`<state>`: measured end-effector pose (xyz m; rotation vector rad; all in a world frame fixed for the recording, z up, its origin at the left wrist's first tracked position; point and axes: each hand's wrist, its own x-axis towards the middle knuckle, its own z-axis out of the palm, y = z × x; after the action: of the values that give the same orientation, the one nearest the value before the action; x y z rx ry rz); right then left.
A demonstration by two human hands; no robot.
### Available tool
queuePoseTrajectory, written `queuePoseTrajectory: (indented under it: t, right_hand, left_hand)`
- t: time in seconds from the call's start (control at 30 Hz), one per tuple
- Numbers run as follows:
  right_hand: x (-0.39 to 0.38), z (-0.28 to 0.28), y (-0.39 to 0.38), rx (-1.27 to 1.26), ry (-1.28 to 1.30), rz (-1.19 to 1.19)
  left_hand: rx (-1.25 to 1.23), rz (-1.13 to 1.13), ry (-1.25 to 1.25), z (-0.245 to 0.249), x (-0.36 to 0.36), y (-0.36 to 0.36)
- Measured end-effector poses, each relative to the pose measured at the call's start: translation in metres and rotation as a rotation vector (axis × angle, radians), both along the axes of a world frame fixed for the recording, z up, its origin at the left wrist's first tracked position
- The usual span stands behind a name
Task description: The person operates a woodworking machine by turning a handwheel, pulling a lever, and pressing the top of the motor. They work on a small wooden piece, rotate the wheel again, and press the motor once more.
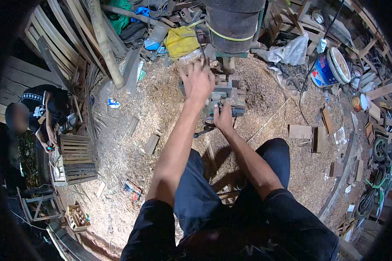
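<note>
My left hand [199, 80] reaches over the far side of a metal machine [223, 89] on the ground in front of me. Its fingers look stretched and spread, slightly blurred, and a dark upright rod [202, 53] shows just past the fingertips. Lower on the near side, my right hand [224, 116] is closed around a small dark part of the machine, mostly hidden by the fingers. Just left of that hand, a black crank lever [203, 132] with a ball end sticks out. Beyond the machine stands a large rusty drum [234, 26] with a yellow band.
Wood shavings [126, 113] cover the floor. A yellow sack [180, 42] lies beside the drum. Wood blocks [152, 144] are scattered around. At left, another person [45, 108] works by a slatted wooden crate [77, 158]. A paint bucket [331, 67] and a cable [303, 87] are at right.
</note>
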<state>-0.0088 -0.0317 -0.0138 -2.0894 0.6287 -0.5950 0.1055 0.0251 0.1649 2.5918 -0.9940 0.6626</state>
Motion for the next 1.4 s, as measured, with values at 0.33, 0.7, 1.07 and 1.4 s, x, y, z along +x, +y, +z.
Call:
queuePoseTrajectory:
  t: [0.33,0.7,1.07,1.4]
  right_hand:
    - [-0.015,-0.144,-0.063,0.198,0.003,-0.573]
    - [-0.022,-0.135,-0.077,0.655,0.273,-0.474]
    - [-0.022,-0.08,-0.057,0.692,0.046,-0.56]
    - [-0.03,-0.109,-0.071,0.59,0.032,-0.637]
  left_hand:
    - [-0.346,0.271,0.72,-0.163,-0.071,0.009]
    - [-0.415,0.146,0.302,-0.162,-0.076,-0.003]
    - [-0.575,0.166,0.33,-0.174,-0.078,-0.003]
    - [-0.594,0.122,0.295,-0.172,-0.075,-0.002]
